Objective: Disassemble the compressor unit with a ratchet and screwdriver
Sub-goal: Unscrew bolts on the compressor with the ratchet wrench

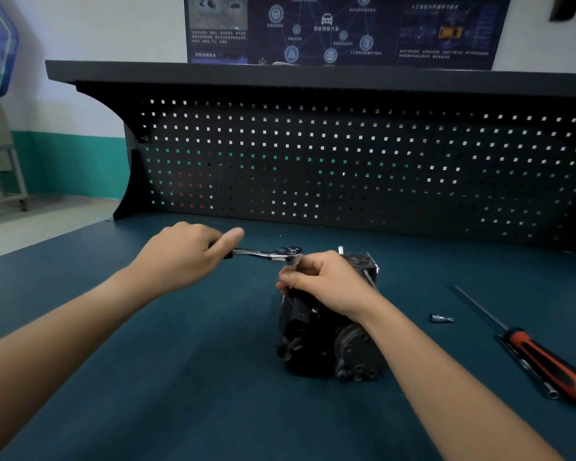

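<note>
While left hand point(180, 257) grips ratchet point(273, 253), compressor point(313, 341) beneath fingers point(293, 277) of right hand point(326, 284).

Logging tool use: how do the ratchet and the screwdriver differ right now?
The ratchet is in use: the left hand grips its handle and the right hand holds its head atop the compressor. The screwdriver lies untouched on the bench, off to the right. The ratchet is bright chrome; the screwdriver has a red-and-black handle and a thin dark shaft. Both are long, slim hand tools.
</note>
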The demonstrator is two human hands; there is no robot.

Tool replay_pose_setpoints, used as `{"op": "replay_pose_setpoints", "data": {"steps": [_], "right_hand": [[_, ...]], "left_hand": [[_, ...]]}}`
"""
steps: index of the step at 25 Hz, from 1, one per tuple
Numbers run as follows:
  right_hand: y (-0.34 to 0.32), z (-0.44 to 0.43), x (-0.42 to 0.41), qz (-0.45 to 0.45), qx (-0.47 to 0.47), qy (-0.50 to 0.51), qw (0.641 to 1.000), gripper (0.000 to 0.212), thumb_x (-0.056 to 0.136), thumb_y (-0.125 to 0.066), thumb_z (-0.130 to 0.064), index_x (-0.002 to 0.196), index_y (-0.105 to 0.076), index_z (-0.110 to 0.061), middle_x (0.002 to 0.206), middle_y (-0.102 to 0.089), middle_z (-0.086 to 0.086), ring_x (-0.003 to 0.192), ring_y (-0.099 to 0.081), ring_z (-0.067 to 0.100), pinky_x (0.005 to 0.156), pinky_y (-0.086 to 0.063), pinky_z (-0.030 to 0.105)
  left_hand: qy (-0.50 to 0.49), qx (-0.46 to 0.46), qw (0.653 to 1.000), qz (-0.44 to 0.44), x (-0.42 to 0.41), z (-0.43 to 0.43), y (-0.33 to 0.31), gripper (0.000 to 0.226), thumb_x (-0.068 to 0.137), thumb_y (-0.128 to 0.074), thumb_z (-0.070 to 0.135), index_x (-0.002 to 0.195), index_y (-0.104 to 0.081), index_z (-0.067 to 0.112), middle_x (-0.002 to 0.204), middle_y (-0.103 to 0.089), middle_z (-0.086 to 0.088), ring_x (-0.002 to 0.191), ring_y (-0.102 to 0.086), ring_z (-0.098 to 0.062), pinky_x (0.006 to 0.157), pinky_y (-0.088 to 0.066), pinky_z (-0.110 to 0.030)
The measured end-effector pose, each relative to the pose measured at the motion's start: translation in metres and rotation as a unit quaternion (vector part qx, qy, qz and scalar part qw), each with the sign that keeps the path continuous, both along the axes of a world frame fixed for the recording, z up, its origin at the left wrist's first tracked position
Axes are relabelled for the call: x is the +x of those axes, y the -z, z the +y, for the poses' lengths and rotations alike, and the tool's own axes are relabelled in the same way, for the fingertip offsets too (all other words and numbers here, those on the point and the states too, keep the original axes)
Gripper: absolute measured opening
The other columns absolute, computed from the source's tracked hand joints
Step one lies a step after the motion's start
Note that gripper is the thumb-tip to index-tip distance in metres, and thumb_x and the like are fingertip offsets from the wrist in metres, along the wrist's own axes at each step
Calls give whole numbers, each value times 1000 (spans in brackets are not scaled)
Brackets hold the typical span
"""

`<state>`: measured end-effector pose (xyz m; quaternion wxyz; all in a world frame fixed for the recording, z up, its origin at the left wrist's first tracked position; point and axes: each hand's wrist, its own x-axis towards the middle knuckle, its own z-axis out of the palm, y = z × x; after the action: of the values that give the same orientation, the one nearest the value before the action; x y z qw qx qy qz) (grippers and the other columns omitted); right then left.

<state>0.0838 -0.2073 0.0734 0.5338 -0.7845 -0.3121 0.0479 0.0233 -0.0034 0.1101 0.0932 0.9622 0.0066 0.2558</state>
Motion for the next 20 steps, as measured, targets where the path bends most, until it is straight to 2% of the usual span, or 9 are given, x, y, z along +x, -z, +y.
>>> {"op": "replay_pose_setpoints", "data": {"steps": [3, 6, 8, 10, 12, 14, 17, 19, 20], "right_hand": [[0, -1, 1, 3, -11, 6, 1000, 11, 86, -65, -14, 76, -68, -18, 74, -65, -4, 69, -57, 2, 72, -46, 16], [1, -2, 0, 3, -17, 21, 1000, 9, 86, -66, -18, 79, -70, -15, 74, -66, -5, 68, -56, 1, 69, -44, 12], [1, -2, 1, -17, -45, 46, 998, 17, 86, -65, -24, 82, -72, -10, 79, -71, 0, 69, -57, 1, 69, -45, 13], [1, -3, 1, -35, -70, 57, 995, 21, 87, -64, -27, 84, -74, -9, 86, -73, 4, 70, -58, 2, 70, -46, 16], [1, -4, 1, -27, -61, 51, 996, 21, 87, -64, -26, 85, -74, -7, 88, -74, 5, 74, -60, 4, 75, -49, 22], [1, -5, 1, -15, -51, 42, 998, 19, 87, -64, -23, 87, -73, -6, 90, -73, 5, 79, -62, 6, 81, -50, 25], [1, -6, 3, 1, -37, 27, 999, 16, 87, -65, -20, 86, -73, -6, 90, -73, 5, 78, -62, 6, 82, -49, 25], [0, -6, 4, 2, -37, 19, 999, 15, 87, -65, -20, 84, -72, -7, 90, -73, 6, 77, -61, 6, 79, -48, 24], [0, -6, 4, 0, -39, 17, 999, 15, 86, -65, -20, 83, -72, -7, 90, -73, 6, 77, -61, 6, 78, -48, 24]], "left_hand": [[23, -7, 997, -70, 42, -3, -1, 55, 99, -31, 40, 51, -31, 11, 49, -42, -6, 58, -46, -34, 52, -24, -33], [80, -17, 996, -32, 73, -10, -3, 53, 101, -28, 34, 62, -41, 2, 63, -52, -16, 69, -51, -37, 62, -32, -35], [83, 57, 995, -26, 75, 1, 1, 45, 101, -28, 31, 67, -44, 7, 62, -51, -11, 69, -53, -36, 63, -38, -36], [86, 117, 988, -49, 61, 12, 3, 43, 99, -25, 38, 63, -40, 21, 62, -53, -8, 68, -56, -37, 61, -40, -36], [87, 157, 982, -62, 44, 17, -4, 55, 88, -6, 61, 63, -43, 28, 71, -62, -9, 74, -59, -37, 60, -36, -34], [79, 238, 967, -47, 31, 13, -17, 78, 82, 10, 69, 87, -56, 27, 82, -67, -4, 81, -61, -33, 64, -40, -33], [67, 328, 942, -17, -1, 2, -27, 96, 64, 31, 70, 115, -43, 36, 100, -65, 11, 90, -63, -22, 73, -46, -29], [92, 351, 931, -52, -28, -11, -20, 90, 67, 33, 67, 123, -30, 38, 94, -64, 8, 80, -65, -22, 57, -42, -29], [107, 365, 922, -74, -41, -21, -14, 78, 78, 20, 65, 122, -37, 36, 81, -64, 5, 65, -65, -24, 44, -33, -28]]}}
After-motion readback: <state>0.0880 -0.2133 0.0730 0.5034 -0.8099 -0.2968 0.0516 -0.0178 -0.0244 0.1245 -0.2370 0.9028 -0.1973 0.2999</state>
